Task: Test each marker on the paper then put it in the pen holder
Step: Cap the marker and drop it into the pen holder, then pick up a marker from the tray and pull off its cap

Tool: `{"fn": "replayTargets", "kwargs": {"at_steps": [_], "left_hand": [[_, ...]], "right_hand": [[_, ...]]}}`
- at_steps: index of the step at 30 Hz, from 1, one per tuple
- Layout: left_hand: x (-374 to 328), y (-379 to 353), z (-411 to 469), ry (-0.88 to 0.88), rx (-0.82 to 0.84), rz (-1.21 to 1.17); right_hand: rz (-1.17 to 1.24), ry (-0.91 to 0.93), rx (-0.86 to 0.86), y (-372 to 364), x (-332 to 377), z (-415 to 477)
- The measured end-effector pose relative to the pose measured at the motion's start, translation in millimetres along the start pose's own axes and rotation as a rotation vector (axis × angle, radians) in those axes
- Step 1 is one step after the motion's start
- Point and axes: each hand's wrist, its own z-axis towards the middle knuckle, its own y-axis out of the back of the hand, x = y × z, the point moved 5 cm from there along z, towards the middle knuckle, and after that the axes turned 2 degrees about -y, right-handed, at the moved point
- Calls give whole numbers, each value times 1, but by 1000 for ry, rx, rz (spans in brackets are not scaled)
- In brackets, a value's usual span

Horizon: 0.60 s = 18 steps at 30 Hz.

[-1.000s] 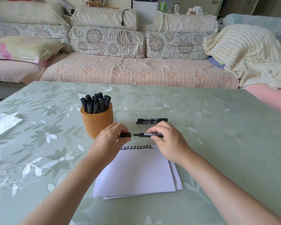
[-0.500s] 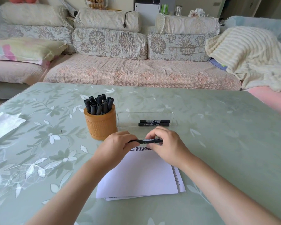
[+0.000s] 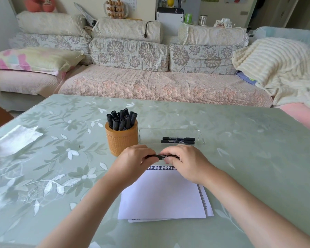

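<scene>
Held left-to-right at frame centre, just above the paper's [image 3: 161,194] inked top edge: 1 black marker [image 3: 161,156], cap end pinched by the left hand [image 3: 132,161], barrel gripped by the right hand [image 3: 188,162], pen holder [image 3: 121,142] up-left, nearer the left.

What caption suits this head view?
Left hand and right hand hold one marker near the paper and holder.

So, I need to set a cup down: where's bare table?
Bare table right of the paper and clear tray, and between pen holder and white sheet. Crowded mid-table, where left hand and right hand hold a marker.
</scene>
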Motion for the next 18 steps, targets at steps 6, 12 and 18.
{"fn": "replayTargets", "kwargs": {"at_steps": [6,12,18], "left_hand": [[24,-4,-8,134,87,-22],[43,-7,-18,148,148,150],[44,-17,-22,144,280,201]], "right_hand": [[-5,-32,1,-7,5,15],[187,-138,-224,5,17,27],[535,-133,-512,21,51,63]]}}
